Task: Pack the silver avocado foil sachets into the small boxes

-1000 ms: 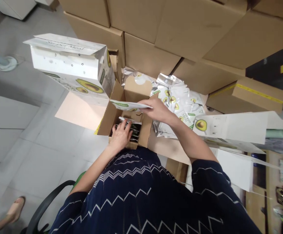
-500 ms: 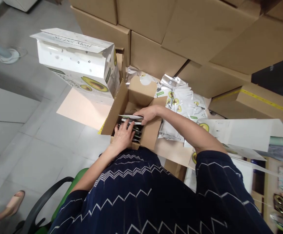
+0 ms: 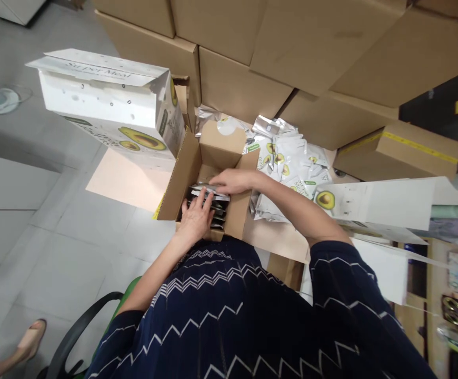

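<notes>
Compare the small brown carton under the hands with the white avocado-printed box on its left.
The brown carton is plain cardboard; the white box bears avocado pictures and lettering. The brown carton looks smaller than the white box. The brown carton holds stacked pouches, with the left hand and right hand on them; the white box is untouched, its inside hidden. Both are open and stand side by side.
</notes>
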The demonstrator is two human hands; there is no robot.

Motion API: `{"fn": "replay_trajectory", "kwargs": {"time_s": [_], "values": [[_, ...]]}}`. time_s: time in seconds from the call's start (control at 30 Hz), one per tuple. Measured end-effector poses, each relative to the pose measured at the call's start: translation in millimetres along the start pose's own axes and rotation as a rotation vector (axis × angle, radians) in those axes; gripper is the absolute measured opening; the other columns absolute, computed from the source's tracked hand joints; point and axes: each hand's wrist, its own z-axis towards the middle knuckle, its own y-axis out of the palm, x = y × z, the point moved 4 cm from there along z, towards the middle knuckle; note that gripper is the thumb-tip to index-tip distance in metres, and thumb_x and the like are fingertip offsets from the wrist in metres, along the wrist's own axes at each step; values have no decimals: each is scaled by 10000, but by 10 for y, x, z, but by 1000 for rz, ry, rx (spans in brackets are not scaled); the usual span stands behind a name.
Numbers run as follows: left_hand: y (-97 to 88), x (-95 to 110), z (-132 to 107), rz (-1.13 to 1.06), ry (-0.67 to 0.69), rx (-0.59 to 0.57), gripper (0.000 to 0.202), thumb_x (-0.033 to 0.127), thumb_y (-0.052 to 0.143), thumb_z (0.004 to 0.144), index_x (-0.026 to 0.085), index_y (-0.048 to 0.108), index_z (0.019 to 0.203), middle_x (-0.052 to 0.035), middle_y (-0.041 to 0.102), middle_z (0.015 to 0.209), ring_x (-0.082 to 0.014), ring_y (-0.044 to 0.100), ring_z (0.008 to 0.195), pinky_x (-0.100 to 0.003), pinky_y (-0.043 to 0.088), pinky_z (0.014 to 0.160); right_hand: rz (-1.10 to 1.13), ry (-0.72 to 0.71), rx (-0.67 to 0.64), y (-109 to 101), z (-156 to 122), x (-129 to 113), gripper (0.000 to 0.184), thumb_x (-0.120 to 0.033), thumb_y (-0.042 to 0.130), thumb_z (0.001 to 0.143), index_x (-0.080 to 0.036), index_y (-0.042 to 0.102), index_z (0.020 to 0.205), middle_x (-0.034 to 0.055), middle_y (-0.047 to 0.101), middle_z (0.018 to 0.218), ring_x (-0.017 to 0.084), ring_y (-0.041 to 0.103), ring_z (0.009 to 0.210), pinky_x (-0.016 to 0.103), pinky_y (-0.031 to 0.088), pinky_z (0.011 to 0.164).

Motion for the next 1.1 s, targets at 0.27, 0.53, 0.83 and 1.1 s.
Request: {"fn": "replay_trajectory", "kwargs": {"time_s": [0.27,0.53,0.83,1.1], "values": [[-1,-1,35,5,-12,-12,558,363,372,1014,154,423,1528,-142,326,1639,-358,488,1344,-602,341,1138,450,453,1145,71,-1421,989,407,-480,414,1025,-195,671,1160,58,722,917,150,689,800,287,551,758],[24,-21,33,15,23,23,546,366,371,1013,157,453,1511,-172,321,1634,-372,489,1339,-625,352,1121,169,1161,509,1576,-850,1080,753,-527,468,986,-91,275,1568,290,197,1636,442,304,1441,617,377,1057],[13,-25,29,-14,15,16,538,367,384,1011,185,455,1513,-167,346,1623,-364,491,1345,-630,338,1134,70,1265,455,1479,-895,967,570,-137,339,989,-52,314,1552,327,445,1472,357,554,1278,484,491,964],[3,-2,28,5,5,3,530,373,365,1012,196,477,1499,-156,339,1629,-366,499,1326,-625,347,1124,137,899,970,432,-2246,441,486,-168,464,910,-224,623,1366,114,697,1260,289,669,1131,476,503,1015]]}}
